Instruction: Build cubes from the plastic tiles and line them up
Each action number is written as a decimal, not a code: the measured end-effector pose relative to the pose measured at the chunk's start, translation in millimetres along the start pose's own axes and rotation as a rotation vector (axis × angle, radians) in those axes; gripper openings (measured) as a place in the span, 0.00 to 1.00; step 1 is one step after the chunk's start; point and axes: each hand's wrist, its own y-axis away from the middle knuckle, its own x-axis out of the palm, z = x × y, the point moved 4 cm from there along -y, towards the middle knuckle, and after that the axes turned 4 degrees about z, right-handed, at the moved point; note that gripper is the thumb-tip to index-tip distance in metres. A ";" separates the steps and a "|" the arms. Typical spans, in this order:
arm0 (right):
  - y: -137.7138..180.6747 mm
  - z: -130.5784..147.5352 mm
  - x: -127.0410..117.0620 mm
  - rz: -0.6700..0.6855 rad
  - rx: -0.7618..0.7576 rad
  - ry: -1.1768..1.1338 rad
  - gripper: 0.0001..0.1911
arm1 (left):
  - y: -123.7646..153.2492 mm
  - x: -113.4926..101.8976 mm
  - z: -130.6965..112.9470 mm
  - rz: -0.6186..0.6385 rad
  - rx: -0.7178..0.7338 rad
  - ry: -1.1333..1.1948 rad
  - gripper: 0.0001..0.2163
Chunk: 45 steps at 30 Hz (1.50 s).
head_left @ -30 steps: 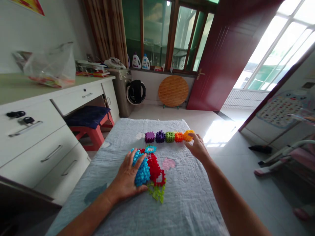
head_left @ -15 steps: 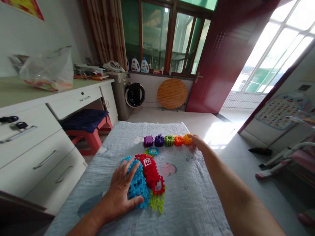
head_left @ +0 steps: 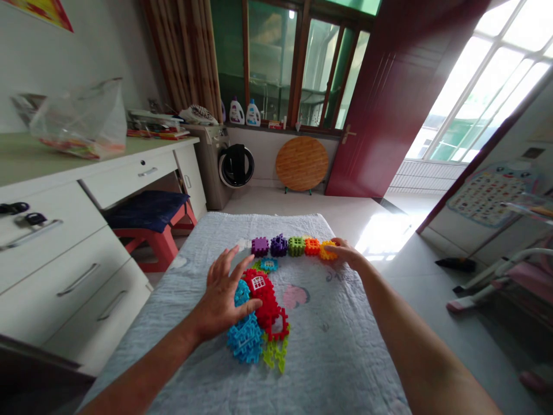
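At the right end of a row of building blocks, my right hand [head_left: 347, 253] has its fingers on the yellow block [head_left: 328, 250]. Left of it in the row come an orange block [head_left: 312, 246], a green block [head_left: 296, 246], a dark purple block [head_left: 279, 245] and a light purple block [head_left: 260, 246]. My left hand [head_left: 224, 294] is spread open over the pile of blue interlocking pieces [head_left: 245, 340], partly hiding it. Red pieces [head_left: 268, 305], one with a white window, lie against the blue ones. Lime green pieces [head_left: 275, 353] stick out below.
A small blue window piece [head_left: 269, 264] lies between row and pile. All rest on a pale cloth-covered table [head_left: 328, 357]. A white desk [head_left: 103, 167] and a red stool [head_left: 159, 242] stand at left. A washing machine [head_left: 213, 173] is behind.
My left hand has lifted and shifted up and right, uncovering more of the blue pieces. My right hand has come round the right side of the yellow block, which sits slightly lower and more left.
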 end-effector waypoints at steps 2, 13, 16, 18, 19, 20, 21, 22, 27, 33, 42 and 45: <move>2.7 -0.3 0.2 -0.017 -0.018 0.054 0.28 | -35.4 -2.7 4.8 -0.015 -0.025 0.040 0.34; 60.7 18.6 25.1 -0.133 -0.235 0.097 0.35 | -149.3 65.3 55.2 0.302 -0.232 0.140 0.31; 86.5 40.6 45.7 0.023 -0.385 0.093 0.30 | -144.3 69.6 58.7 0.297 -0.251 0.108 0.27; 105.5 58.8 64.1 0.096 -0.516 0.108 0.30 | -139.9 64.5 58.5 0.275 -0.252 0.091 0.26; 114.6 67.4 73.7 0.120 -0.574 0.114 0.31 | -137.4 59.2 57.4 0.260 -0.251 0.088 0.27; 122.8 74.9 83.3 0.145 -0.620 0.129 0.32 | -134.4 52.2 55.6 0.243 -0.247 0.089 0.28; 129.9 81.2 92.6 0.175 -0.657 0.143 0.33 | -130.8 43.5 52.9 0.224 -0.242 0.091 0.29; 135.8 86.2 100.8 0.201 -0.687 0.148 0.34 | -126.2 33.4 49.2 0.204 -0.236 0.096 0.29; 147.7 91.7 123.6 0.267 -0.817 0.131 0.34 | -84.5 -17.1 16.5 0.088 -0.151 0.230 0.31; 152.6 75.3 133.0 0.342 -0.782 0.183 0.34 | -14.5 -17.2 -16.3 -0.028 -0.078 0.265 0.26; 114.8 88.6 96.7 0.053 -0.790 0.085 0.20 | 28.2 15.2 -29.1 -0.173 -0.040 0.271 0.23; 58.8 72.7 74.0 -0.188 -0.544 0.332 0.26 | 28.6 14.2 -19.3 -0.213 -0.090 0.264 0.20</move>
